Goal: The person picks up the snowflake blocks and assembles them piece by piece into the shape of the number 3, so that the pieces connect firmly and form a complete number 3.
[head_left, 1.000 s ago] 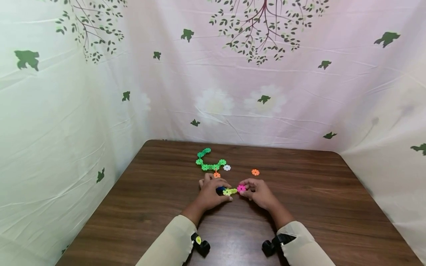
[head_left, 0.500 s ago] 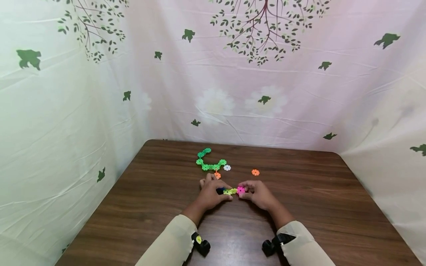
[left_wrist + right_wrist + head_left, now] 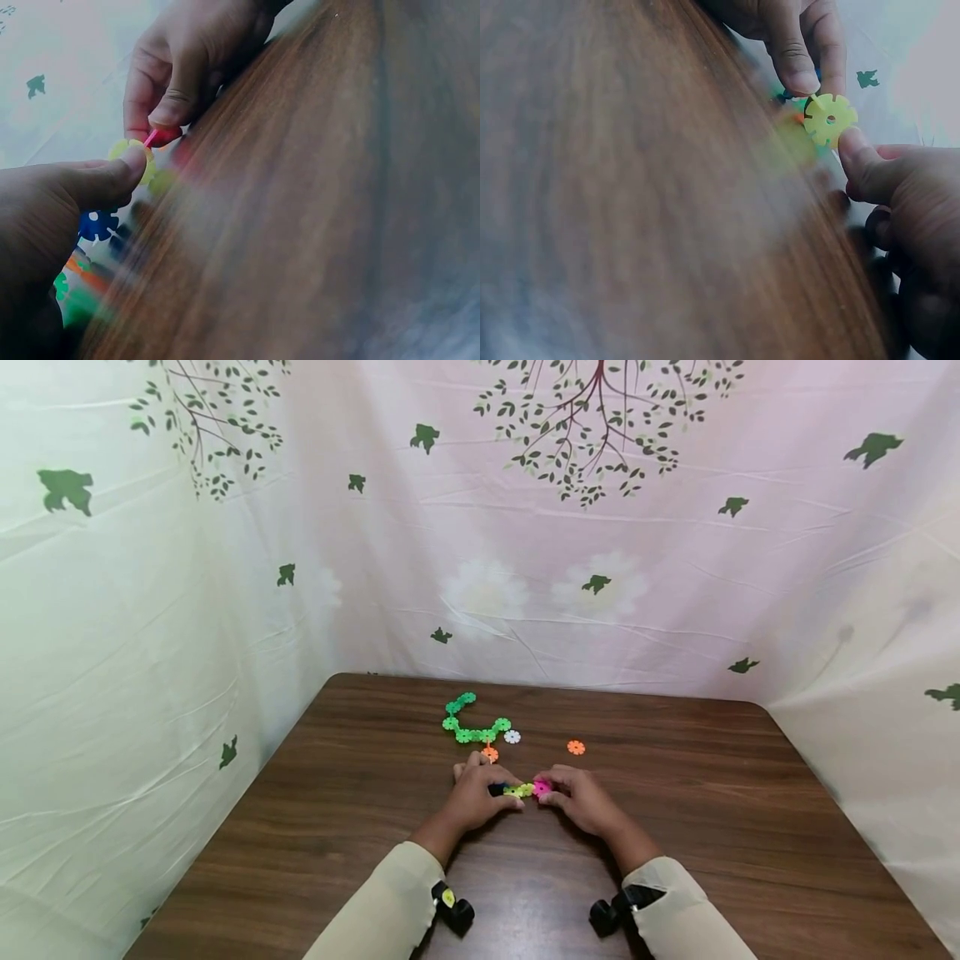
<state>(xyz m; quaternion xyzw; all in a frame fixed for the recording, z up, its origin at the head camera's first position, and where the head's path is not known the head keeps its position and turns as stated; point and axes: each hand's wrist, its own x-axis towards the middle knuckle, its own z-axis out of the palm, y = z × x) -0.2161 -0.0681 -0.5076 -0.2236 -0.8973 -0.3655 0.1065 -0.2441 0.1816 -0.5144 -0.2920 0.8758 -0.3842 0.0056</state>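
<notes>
My left hand (image 3: 472, 797) pinches a yellow notched flower disc (image 3: 831, 120), one of the yellow pieces joined in a short row. My right hand (image 3: 585, 797) holds a pink flower disc (image 3: 541, 787) between thumb and fingers, right at the row's right end. In the left wrist view the pink disc stands edge-on against the yellow one. A dark blue disc (image 3: 99, 224) lies under my left hand, largely covered in the head view. Beyond my left fingertips an orange disc (image 3: 490, 754) sits below a curved chain of green discs (image 3: 464, 737).
A loose white disc (image 3: 512, 737) lies beside the right end of the green chain. Another orange disc (image 3: 576, 747) lies farther right on the brown wooden table (image 3: 712, 793). A printed cloth (image 3: 525, 635) hangs behind the table and along its sides.
My right hand has shifted slightly left, bringing the pink disc up against the yellow row. The pink disc has tilted, its face showing less. My left hand stays nearly in place.
</notes>
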